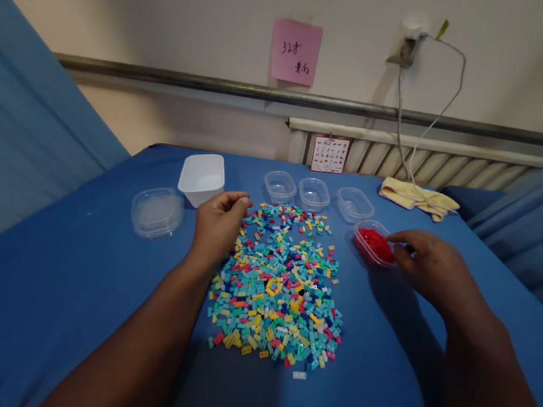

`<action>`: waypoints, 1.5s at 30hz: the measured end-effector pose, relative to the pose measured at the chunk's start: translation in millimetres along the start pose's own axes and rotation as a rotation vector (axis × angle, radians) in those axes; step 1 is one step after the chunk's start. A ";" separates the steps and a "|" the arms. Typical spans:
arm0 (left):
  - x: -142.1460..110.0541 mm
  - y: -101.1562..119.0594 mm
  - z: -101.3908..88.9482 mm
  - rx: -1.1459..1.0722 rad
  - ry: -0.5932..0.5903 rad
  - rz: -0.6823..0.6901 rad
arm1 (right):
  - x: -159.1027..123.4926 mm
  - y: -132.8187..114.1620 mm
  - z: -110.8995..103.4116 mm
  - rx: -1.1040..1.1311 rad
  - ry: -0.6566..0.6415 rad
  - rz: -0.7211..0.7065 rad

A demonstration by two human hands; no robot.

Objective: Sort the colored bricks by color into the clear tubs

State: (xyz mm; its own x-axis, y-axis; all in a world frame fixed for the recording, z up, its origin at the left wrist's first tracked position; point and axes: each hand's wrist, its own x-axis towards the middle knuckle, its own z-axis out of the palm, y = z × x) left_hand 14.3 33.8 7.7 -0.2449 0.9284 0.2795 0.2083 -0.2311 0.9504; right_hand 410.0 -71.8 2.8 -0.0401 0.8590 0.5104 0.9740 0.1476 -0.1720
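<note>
A wide spread of small toy building bricks [285,286] in turquoise, yellow, pink, blue and other colours lies on the blue cloth. My left hand [218,223] is at the far left edge of the spread, thumb and fingers curled together; whatever they may hold is hidden. To the right, a clear plastic tub [369,260] contains red bricks [375,244]. My right hand [425,262] is closed at the tub's right rim, with its fingertips over the red bricks. I cannot make out what is between those fingers.
Three clear tubs [313,196] stand behind the bricks. A white bin [202,180] and stacked clear lids [157,213] are at the left. A yellow cloth [418,198] lies back right, under a cable [462,75] hanging from the wall socket.
</note>
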 end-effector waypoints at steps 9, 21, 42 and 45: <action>7.8 -36.2 -16.8 0.454 -0.054 0.237 | -11.2 -101.4 27.1 0.427 0.000 -0.289; 13.2 -37.7 3.1 0.868 -0.484 0.542 | -9.5 -122.8 69.0 0.705 -0.016 -0.167; 10.7 -32.5 -15.0 0.699 -0.332 0.333 | -8.1 -123.8 65.2 0.775 -0.103 -0.116; 10.1 -35.2 -14.4 0.783 -0.375 0.414 | -8.2 -124.4 64.8 0.777 -0.102 -0.108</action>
State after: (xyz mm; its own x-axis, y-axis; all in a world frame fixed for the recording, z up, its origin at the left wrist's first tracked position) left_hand -9.1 47.2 -21.0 0.2808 0.8808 0.3812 0.8164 -0.4280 0.3876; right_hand 274.6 -65.4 -34.6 -0.1823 0.8558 0.4842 0.5300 0.5003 -0.6847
